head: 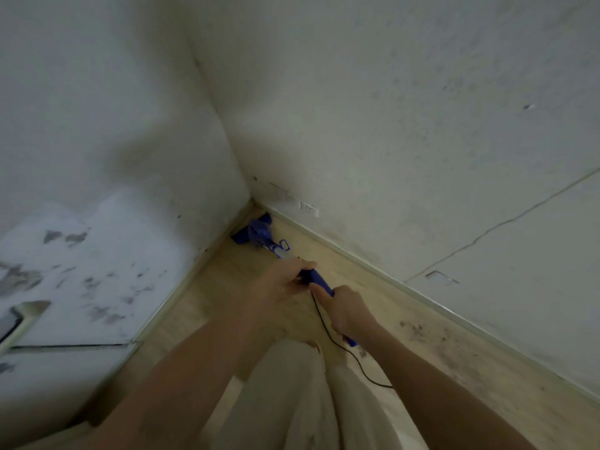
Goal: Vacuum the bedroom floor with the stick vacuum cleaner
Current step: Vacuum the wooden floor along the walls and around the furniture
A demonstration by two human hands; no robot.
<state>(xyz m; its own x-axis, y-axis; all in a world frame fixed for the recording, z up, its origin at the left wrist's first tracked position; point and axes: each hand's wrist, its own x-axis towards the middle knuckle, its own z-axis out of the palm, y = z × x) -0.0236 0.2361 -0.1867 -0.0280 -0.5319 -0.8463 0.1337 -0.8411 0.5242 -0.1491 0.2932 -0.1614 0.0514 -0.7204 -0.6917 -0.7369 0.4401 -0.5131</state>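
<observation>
Here, left hand (285, 280), right hand (345, 310) both grip blue stick vacuum (259, 233) handle; no readable writing.

Vacuum (259, 235) blue plastic; floor (373, 287) pale wood-look, matt; walls (389, 108) rough, stained plaster.

Stained walls (389, 108), wall sockets (308, 207), skirting (422, 295)

Both bare arms reach forward and down, close together. The left hand (281, 280) sits further out, fingers curled round the vacuum handle (319, 282). The right hand (345, 309) grips just behind it, thumb stretched forward along the top.
</observation>
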